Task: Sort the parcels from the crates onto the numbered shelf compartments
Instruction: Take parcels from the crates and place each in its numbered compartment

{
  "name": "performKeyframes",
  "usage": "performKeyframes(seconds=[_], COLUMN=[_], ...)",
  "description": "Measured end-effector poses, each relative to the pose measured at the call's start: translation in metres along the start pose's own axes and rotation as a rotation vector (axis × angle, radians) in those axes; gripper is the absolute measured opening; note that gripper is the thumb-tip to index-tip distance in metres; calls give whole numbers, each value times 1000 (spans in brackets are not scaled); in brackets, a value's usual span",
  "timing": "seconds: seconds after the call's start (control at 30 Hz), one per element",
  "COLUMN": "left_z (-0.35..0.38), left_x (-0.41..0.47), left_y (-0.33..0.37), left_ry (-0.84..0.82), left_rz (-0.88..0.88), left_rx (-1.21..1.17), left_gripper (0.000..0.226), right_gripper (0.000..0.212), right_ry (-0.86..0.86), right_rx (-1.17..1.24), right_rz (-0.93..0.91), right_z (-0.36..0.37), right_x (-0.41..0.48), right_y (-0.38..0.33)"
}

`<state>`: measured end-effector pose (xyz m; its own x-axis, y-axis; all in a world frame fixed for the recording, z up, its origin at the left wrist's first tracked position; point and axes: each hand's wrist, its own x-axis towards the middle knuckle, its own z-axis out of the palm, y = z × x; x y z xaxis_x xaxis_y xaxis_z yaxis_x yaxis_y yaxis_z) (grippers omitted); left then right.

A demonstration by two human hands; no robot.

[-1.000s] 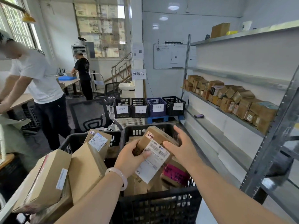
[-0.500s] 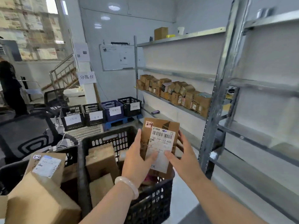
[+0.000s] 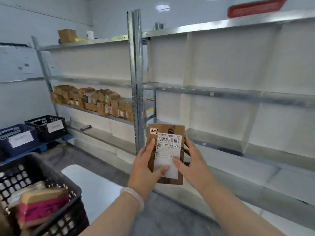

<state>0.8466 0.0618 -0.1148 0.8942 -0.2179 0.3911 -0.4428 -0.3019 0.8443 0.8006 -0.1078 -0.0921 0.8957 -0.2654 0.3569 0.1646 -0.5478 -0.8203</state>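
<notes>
Fingers (image 3: 150, 145) of the left hand (image 3: 144, 167) lie up the left edge of the parcel (image 3: 172, 132), its thumb pressing the label (image 3: 167, 150); the right hand (image 3: 192, 162) curls round the right edge, thumb on the label as well; both hold the parcel upright in the air, in front of the rack (image 3: 136, 82) and right of the crate (image 3: 56, 173); a sticker (image 3: 154, 131) at its top left corner reads 2-4; the label reads 15H-159-L02-600; a pale bracelet (image 3: 134, 196) sits on the left wrist; brown boxes (image 3: 93, 101) crowd one shelf of the left bay; the crate holds other parcels (image 3: 42, 205), blurred.
</notes>
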Motion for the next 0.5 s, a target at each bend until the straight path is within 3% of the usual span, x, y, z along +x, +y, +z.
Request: performKeyframes(seconds=[0.4,0.5], left_z=[322,382], left_x=[8,2], left_y=[130,152], left_ry=[-304,-353], left_rz=[146,185], left_rx=[-118,-125], left_gripper=[96,98], right_gripper=[83,83], right_ry=[187,246], right_rx=[-650,-707], right_rz=[128,169], right_z=[-301,-355], right_x=[-57,-79], right_y=[157,178])
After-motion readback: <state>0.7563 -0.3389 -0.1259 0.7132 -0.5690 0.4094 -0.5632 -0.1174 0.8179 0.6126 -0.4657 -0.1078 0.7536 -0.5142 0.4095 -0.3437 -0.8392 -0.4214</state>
